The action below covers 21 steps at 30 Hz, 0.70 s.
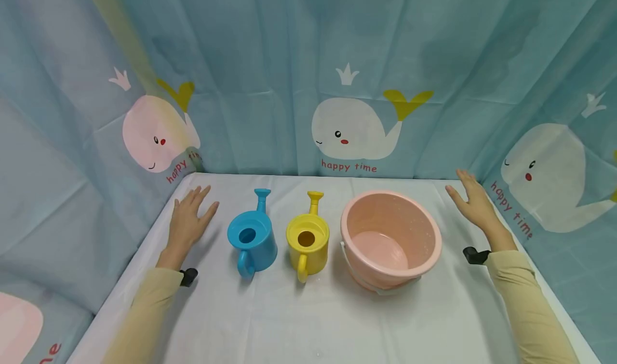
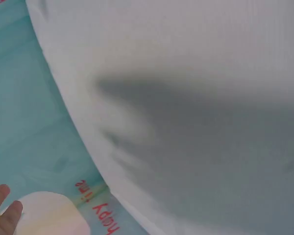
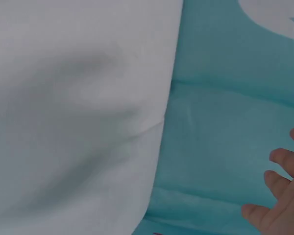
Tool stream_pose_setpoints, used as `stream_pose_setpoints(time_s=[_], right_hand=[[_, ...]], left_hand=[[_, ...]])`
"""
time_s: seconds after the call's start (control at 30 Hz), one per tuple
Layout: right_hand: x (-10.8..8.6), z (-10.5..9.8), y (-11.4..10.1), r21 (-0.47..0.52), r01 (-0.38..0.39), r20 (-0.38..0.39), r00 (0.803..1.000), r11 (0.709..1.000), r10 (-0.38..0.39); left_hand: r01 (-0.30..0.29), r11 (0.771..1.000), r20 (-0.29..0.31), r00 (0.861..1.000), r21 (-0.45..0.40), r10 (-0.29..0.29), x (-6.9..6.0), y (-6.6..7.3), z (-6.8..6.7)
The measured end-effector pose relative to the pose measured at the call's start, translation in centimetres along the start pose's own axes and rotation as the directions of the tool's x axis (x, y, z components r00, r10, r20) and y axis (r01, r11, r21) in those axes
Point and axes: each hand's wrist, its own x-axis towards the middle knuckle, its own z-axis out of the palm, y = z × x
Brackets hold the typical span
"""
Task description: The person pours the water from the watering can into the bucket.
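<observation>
In the head view my left hand hovers over the left side of the table, fingers extended and holding nothing. To its right stands a blue watering can, upright with its spout pointing away and its handle toward me. Beside that is a similar yellow watering can. A pink bucket with a white handle hanging low stands right of the cans. My right hand is raised past the bucket, fingers spread, touching nothing. Only some fingertips show in the left wrist view; fingers appear at the right wrist view's edge.
A white cloth covers the table. Blue curtains printed with whales hang along its back and both sides. A small black device sits at the left wrist and another black device at the right wrist.
</observation>
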Motion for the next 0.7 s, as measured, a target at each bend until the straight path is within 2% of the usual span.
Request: stream_pose_setpoints(time_s=[0.3, 0.7], right_hand=[[0.0, -0.3, -2.0, 0.038, -0.038, 0.021, 0.999, 0.999, 0.037], [-0.4, -0.4, -4.1, 0.067, -0.005, 0.002, 1.000, 0.998, 0.005]], left_hand=[[0.044, 0.994, 0.004, 0.999, -0.104, -0.044, -1.1, 2.2, -0.7], [0.031, 0.992, -0.040, 0.999, -0.120, -0.036, -2.2, 4.7, -1.2]])
